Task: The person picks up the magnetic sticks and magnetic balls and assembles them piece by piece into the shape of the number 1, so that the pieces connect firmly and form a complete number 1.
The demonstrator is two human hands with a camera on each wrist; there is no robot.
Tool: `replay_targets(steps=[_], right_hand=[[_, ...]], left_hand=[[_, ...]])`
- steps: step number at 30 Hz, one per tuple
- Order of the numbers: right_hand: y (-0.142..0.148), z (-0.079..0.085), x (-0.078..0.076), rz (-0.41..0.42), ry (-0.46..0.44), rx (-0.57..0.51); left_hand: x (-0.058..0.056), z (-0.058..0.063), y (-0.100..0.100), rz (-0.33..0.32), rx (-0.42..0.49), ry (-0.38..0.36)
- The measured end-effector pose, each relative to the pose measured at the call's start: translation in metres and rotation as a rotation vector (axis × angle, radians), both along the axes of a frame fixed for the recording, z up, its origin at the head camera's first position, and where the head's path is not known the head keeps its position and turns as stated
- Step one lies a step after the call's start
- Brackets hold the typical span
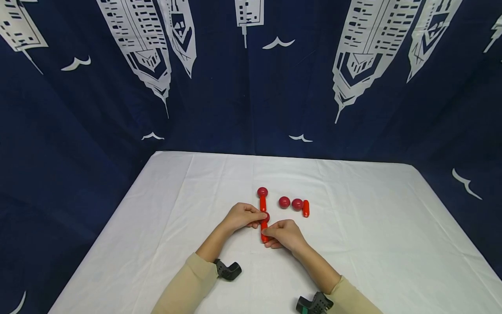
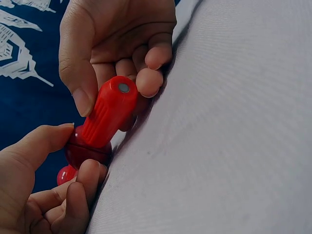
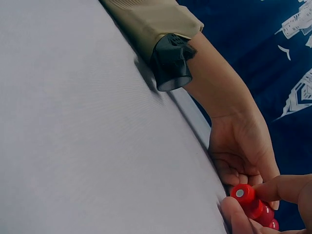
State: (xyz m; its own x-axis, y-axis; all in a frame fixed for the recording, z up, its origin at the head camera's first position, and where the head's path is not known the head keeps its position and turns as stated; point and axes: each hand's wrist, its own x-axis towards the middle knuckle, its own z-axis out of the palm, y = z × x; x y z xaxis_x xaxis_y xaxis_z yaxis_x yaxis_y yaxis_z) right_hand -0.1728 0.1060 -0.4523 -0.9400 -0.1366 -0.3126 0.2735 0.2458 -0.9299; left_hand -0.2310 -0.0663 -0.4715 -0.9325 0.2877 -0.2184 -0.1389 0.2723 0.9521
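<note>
While left hand (image 1: 243, 216) pinches one dark-red ball (image 2: 80, 152), adjoining red rod (image 2: 106, 114): between fingers of right hand (image 1: 288, 235), clamped on its sides.

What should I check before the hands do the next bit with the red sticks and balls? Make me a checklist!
1. Left hand pinching the shiny, dark-red middle ball: ok.
2. Right hand pinching the ribbed, bright-red, plastic-looking rod: ok.
3. That rod meeting the middle ball: ok, they look touching.
4. Far bright-red rod lined up below the far dark-red ball: ok.
5. Spare pieces nearby: ok, two loose dark-red balls and a loose bright-red rod.
6. Joints firm: cannot tell.
</note>
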Motion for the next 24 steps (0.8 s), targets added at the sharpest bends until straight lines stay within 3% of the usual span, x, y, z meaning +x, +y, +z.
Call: replay_targets(steps=[8,13,21,24], right_hand=[[0.001,-0.004,-0.002,0.024,0.006,-0.008],[0.002,-0.005,-0.002,0.042,0.001,-0.023],[0.003,-0.005,-0.001,0.050,0.017,-0.031],[0.003,0.004,0.004,0.061,0.030,-0.041]], left_hand=[[0.002,0.003,-0.001,0.024,-0.010,-0.006],[0.011,0.006,-0.003,0.043,-0.036,-0.032],[0.026,0.004,-0.003,-0.069,0.045,-0.162],[0.027,0.004,-0.002,-0.084,0.057,-0.171]])
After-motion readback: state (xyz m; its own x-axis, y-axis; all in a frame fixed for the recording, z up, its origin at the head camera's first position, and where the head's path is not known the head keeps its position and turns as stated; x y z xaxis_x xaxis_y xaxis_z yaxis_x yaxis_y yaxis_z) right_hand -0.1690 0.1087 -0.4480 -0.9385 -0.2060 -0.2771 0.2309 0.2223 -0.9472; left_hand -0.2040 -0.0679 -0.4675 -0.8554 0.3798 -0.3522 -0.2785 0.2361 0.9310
